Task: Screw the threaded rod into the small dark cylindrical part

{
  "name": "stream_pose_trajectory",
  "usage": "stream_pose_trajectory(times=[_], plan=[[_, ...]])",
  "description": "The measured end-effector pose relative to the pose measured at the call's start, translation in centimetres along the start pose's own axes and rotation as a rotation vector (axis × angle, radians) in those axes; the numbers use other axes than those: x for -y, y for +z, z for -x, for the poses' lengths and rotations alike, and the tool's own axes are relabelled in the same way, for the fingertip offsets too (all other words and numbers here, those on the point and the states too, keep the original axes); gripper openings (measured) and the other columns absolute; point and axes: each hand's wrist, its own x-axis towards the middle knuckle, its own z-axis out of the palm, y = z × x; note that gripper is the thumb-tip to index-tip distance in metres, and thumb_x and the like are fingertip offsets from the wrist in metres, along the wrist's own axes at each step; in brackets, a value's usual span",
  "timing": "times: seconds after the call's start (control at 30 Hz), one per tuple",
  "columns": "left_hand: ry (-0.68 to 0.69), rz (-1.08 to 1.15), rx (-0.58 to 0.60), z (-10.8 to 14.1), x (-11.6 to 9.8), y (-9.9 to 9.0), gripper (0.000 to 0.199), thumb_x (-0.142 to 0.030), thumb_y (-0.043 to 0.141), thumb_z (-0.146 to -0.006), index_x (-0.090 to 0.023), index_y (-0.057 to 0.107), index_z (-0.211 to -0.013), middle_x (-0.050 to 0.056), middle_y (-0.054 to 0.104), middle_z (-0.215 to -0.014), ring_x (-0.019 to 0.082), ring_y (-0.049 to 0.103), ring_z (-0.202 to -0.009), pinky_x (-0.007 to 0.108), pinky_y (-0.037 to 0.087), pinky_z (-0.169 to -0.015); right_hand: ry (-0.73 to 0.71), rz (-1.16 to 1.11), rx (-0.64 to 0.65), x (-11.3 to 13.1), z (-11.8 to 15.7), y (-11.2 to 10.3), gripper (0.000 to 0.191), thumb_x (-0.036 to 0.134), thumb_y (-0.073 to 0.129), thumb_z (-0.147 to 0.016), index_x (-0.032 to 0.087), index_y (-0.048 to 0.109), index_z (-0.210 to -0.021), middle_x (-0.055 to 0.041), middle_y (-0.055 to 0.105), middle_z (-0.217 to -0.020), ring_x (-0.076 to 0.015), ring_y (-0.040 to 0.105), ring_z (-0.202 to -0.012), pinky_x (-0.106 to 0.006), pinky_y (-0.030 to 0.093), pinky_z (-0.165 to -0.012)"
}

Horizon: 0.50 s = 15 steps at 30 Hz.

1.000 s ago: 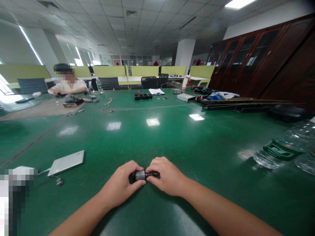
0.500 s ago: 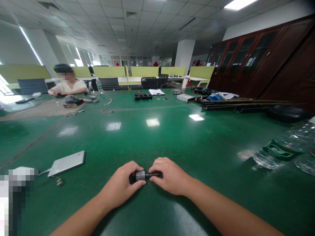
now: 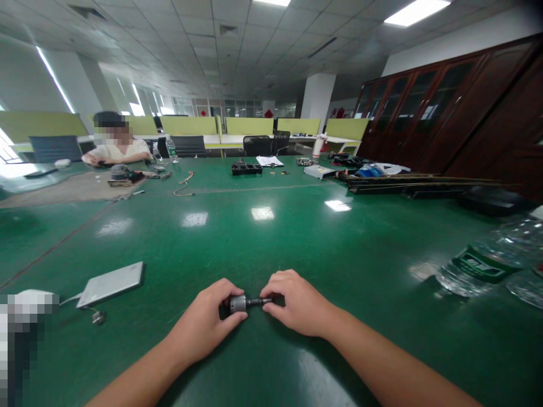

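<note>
Low over the green table, my left hand pinches a short grey metal cylinder between thumb and fingers. Small dark holes show in the cylinder's side. From its right end a thin dark rod sticks out sideways. The thumb and fingers of my right hand close on the rod's far end, hiding its tip. The two hands face each other, a short gap apart. I cannot tell the exact kind of this metal piece.
To the left lie a white flat box with a cable and a small metal part. Clear bottles stand at right. Dark metal rails and a black tray lie farther back. A person sits at far left.
My right hand has shifted slightly right along the rod, so more of it shows. A spiral-looking dark stretch now looks smoother. My left hand has moved slightly left with the cylinder.
</note>
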Motion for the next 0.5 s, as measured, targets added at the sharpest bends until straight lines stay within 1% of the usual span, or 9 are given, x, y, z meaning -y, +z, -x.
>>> stream_pose_trajectory(times=[0.1, 0.27, 0.37, 0.5], plan=[[0.005, -0.002, -0.007, 0.0, 0.0, -0.1, 0.016, -0.022, 0.066, -0.082, -0.020, 0.064, -0.098, 0.002, 0.065, -0.090, 0.020, 0.061, -0.082, 0.031, 0.047, -0.075, 0.019, 0.019, 0.002, -0.5, 0.1, -0.6, 0.008, 0.022, 0.072, -0.079, 0.022, 0.072, -0.087, 0.0002, 0.068, -0.081, -0.0161, 0.059, -0.081, -0.032, 0.039, -0.082], [0.015, -0.019, -0.016, -0.1, 0.1, -0.1, 0.015, -0.025, 0.066, -0.082, -0.021, 0.064, -0.096, 0.002, 0.065, -0.089, 0.020, 0.061, -0.079, 0.030, 0.047, -0.072, 0.177, 0.073, -0.027, -2.1, 0.2, -1.9, 0.008, 0.020, 0.070, -0.078, 0.021, 0.074, -0.085, -0.0018, 0.068, -0.080, -0.0159, 0.061, -0.076, -0.028, 0.043, -0.071], [0.016, -0.019, -0.023, -0.1, 0.3, 0.0, 0.015, -0.025, 0.066, -0.083, -0.021, 0.064, -0.097, 0.002, 0.065, -0.090, 0.019, 0.061, -0.080, 0.030, 0.047, -0.073, 0.168, 0.049, -0.011, -2.6, 0.3, -2.4, 0.009, 0.020, 0.071, -0.077, 0.021, 0.075, -0.084, -0.0013, 0.068, -0.079, -0.0152, 0.061, -0.075, -0.027, 0.044, -0.070], [0.006, -0.011, -0.021, -0.1, 0.4, 0.0, 0.015, -0.024, 0.067, -0.082, -0.021, 0.064, -0.097, 0.002, 0.065, -0.089, 0.019, 0.061, -0.080, 0.030, 0.047, -0.073, 0.113, 0.011, 0.017, -1.9, 0.2, -1.9, 0.010, 0.022, 0.073, -0.077, 0.023, 0.076, -0.086, -0.0006, 0.068, -0.078, -0.0149, 0.061, -0.075, -0.027, 0.044, -0.070]])
